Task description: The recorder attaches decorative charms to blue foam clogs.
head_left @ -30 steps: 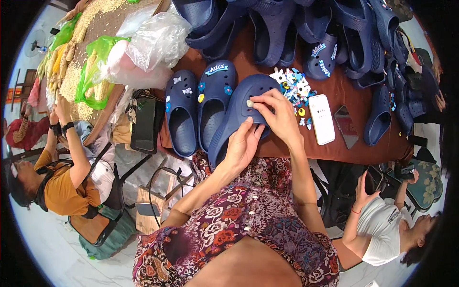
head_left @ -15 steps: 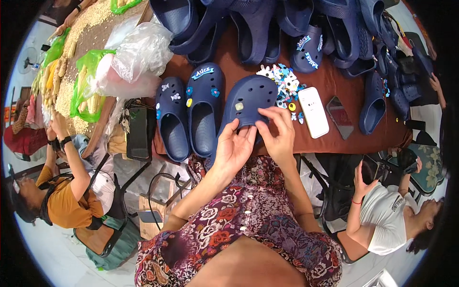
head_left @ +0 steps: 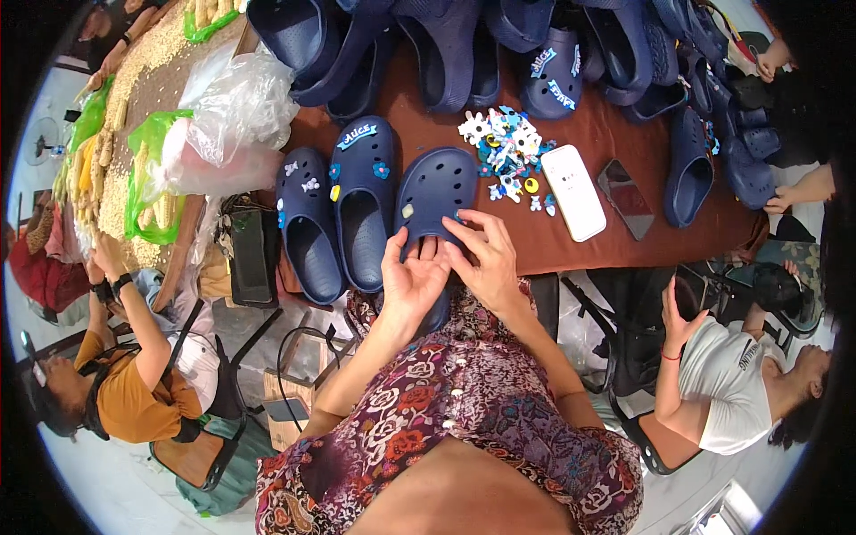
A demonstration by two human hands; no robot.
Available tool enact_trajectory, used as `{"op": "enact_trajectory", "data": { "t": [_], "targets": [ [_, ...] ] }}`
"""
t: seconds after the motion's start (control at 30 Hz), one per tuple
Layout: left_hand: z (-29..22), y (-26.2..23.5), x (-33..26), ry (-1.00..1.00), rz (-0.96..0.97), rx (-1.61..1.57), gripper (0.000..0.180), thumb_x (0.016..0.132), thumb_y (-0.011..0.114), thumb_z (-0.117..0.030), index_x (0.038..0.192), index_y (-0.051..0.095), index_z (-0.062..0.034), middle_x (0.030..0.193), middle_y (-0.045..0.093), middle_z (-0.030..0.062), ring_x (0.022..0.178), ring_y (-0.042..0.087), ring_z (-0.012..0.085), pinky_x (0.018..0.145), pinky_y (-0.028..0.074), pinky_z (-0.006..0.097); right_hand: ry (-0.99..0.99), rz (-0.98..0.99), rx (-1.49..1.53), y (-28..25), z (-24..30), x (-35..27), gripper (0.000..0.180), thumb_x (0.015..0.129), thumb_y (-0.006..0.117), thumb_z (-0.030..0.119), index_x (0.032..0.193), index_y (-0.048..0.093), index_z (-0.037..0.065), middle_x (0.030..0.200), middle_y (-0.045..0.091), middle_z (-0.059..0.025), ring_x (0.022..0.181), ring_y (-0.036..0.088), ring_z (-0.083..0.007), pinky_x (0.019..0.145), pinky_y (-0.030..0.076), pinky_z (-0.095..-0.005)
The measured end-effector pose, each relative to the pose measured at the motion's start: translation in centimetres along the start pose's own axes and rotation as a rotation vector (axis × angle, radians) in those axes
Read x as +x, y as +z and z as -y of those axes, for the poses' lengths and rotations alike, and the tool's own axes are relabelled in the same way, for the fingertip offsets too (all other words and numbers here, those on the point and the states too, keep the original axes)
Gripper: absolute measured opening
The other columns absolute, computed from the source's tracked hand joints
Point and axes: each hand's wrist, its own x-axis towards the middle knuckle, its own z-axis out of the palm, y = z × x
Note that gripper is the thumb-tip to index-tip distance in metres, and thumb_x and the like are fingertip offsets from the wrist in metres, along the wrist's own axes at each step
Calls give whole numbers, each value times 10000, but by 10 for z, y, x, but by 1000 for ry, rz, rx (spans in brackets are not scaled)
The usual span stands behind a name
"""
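A navy clog (head_left: 439, 183) is tilted between my hands, its toe pointing away from me. My left hand (head_left: 415, 278) grips its opening edge, the thumb on top and the other fingers reaching inside. On the right of that edge, my right hand (head_left: 488, 263) has thumb and fingertips pressed to the upper. A tiny teal piece shows by the right fingertips; its shape is too small to make out. One pale charm (head_left: 407, 211) is fixed on the clog's left side. Two decorated navy clogs, a smaller one (head_left: 309, 227) and a larger one (head_left: 364, 196), lie to the left.
Beyond the clog is a pile of colourful charms (head_left: 508, 147), beside a white phone (head_left: 573, 193) and a dark phone (head_left: 627, 199). Many navy clogs (head_left: 441, 53) crowd the brown table's (head_left: 571, 254) far side. Plastic bags (head_left: 236, 107) sit left. People work on both sides.
The view has shifted slightly, so the table things sit further left. My right fingers have settled on the clog's upper, where a teal piece now shows. My left hand keeps its grip.
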Motion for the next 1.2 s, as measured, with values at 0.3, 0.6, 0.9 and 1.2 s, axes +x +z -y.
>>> {"op": "enact_trajectory", "data": {
  "t": [0.3, 0.6, 0.9, 1.2],
  "targets": [
    [11, -2, 0, 160, 15, 353, 320, 858, 660, -291, 1081, 568, -80, 1123, 582, 57, 1068, 536, 211, 971, 413, 340, 150, -91, -55, -25, -39, 12, 169, 893, 597, 79, 1038, 680, 52, 995, 616, -114, 906, 618, -277, 800, 485, -362],
    [12, -12, 22, 288, 184, 779, 490, 916, 616, -318, 1289, 470, -36, 1291, 529, 68, 1204, 473, 184, 1082, 310, 376, 12, -9, -405, -22, -84, 39, 225, 846, 617, 42, 1064, 672, 49, 925, 544, -126, 876, 535, -308, 749, 459, -408],
    [9, -2, 39, 260, 248, 650, 474, 869, 598, -203, 1273, 478, 16, 1256, 571, 137, 1175, 531, 275, 1051, 378, 427, 19, 92, -415, -28, -74, 40, 210, 794, 659, 20, 1003, 667, 40, 979, 509, -120, 909, 518, -300, 748, 464, -408],
    [11, 8, 36, 187, 254, 549, 457, 786, 564, -102, 1211, 508, 55, 1203, 584, 146, 1107, 546, 263, 1027, 390, 395, 363, 67, 70, -20, -66, 41, 133, 839, 674, 80, 960, 652, 28, 855, 613, -51, 783, 597, -167, 722, 500, -282]
  ]
}}
